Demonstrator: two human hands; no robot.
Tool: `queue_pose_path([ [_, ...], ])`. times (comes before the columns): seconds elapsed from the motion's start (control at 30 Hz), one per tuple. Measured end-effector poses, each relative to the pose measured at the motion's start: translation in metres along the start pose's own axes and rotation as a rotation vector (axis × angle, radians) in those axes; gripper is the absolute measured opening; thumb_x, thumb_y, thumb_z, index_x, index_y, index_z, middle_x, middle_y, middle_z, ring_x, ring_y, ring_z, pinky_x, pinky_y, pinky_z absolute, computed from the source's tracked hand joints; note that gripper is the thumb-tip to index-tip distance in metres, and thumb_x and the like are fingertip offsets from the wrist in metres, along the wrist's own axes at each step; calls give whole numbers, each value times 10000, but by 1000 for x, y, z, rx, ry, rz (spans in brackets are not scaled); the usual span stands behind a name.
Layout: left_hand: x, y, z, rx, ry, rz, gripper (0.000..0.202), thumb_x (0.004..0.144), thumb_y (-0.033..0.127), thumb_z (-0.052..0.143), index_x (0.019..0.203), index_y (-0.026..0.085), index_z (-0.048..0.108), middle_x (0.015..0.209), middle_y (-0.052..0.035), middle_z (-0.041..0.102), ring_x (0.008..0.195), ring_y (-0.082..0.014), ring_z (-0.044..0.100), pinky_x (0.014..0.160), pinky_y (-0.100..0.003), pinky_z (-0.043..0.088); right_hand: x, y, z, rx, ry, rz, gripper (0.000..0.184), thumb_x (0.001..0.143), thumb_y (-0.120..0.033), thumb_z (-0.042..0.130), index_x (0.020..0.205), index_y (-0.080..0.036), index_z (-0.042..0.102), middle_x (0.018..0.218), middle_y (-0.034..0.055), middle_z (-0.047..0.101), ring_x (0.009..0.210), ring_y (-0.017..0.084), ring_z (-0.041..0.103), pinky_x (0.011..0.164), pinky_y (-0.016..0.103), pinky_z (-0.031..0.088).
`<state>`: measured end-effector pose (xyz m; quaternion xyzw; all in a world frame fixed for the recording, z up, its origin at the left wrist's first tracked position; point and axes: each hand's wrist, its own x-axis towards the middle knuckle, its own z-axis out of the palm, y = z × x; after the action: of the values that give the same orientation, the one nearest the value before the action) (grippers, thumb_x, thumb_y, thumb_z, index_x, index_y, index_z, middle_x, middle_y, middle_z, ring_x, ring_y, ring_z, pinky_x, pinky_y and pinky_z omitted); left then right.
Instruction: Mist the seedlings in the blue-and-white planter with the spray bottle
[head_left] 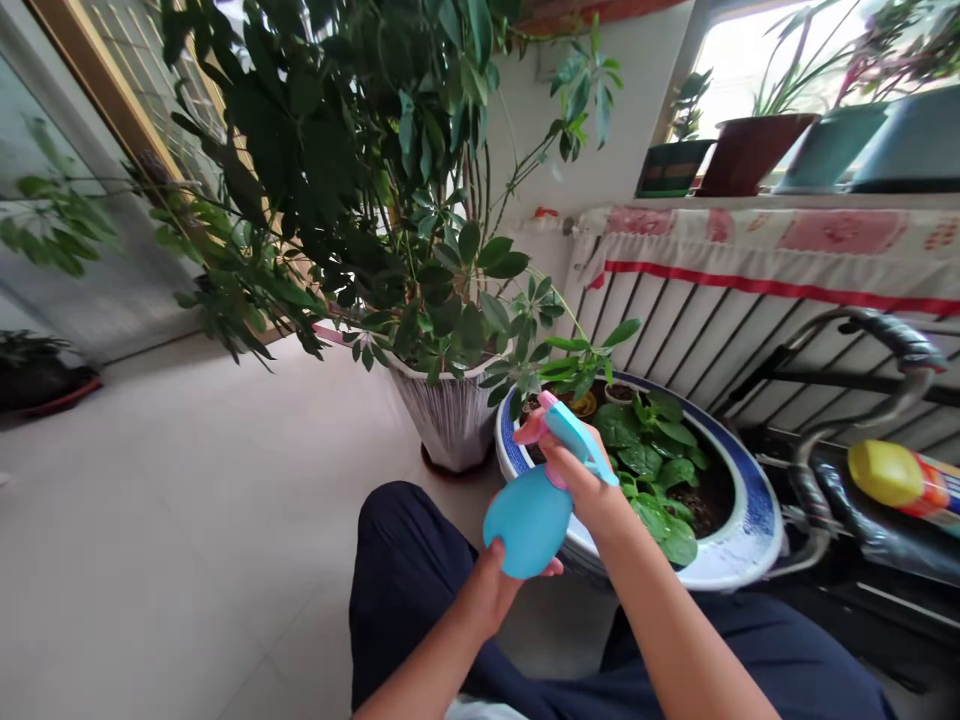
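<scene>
A light-blue spray bottle (527, 522) with a pink nozzle is tilted in front of me, held between both hands. My right hand (583, 470) wraps round its neck and spray head, with fingers by the pink trigger. Below, my left hand (501, 580) grips the bottle's rounded base, thumb on the near side. The nozzle points up and away, toward low leaves of a large bushy plant (450, 270). Just right of the bottle, broad green leaves (652, 455) grow from soil in a wide blue-and-white pot (750, 545).
The bushy plant stands in a ribbed whitish pot (450, 420). A radiator (675, 320) under a red-edged cloth runs along the right wall. Potted plants line the windowsill (757, 150). At right are a metal-framed cart (810, 470) and a yellow-capped bottle (889, 475).
</scene>
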<state>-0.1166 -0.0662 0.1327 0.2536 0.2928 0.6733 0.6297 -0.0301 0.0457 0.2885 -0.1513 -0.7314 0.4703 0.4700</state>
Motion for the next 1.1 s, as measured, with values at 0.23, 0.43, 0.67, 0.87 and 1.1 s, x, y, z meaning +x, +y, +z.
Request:
queue_pose_path([
  [0.23,4,18,8,-42,125,39,764,636,779,668,958,89,735,789,-133,721,743,-254,651,773,-391,500,16,11,12,66,-6,-12,218,854,-396,593,855,-201,690,815,24,682,705,176,596,797,341,493],
  [0.43,4,26,13,-37,191,123,754,661,763,658,979,80,690,681,-89,657,652,-216,590,703,-365,480,21,7,17,105,36,4,218,855,-392,570,828,-199,667,804,35,681,761,208,631,774,348,503],
  [0.67,12,23,31,-101,367,210,713,659,770,629,959,123,643,768,-84,668,601,-190,565,623,-340,460,23,1,17,118,7,-30,222,859,-408,579,860,-218,694,882,36,709,844,223,651,922,383,492],
  [0.87,12,23,32,-37,399,249,700,638,760,658,965,143,618,837,-84,666,617,-183,559,593,-331,465,19,9,11,201,135,3,225,867,-399,551,789,-222,666,792,34,686,795,226,661,836,383,530],
  [1.1,4,8,35,-74,409,152,740,698,711,650,1163,141,575,1005,-123,682,719,-216,610,564,-313,462,-1,31,-1,147,152,61,258,881,-438,540,873,-224,684,916,46,693,936,244,667,979,422,493],
])
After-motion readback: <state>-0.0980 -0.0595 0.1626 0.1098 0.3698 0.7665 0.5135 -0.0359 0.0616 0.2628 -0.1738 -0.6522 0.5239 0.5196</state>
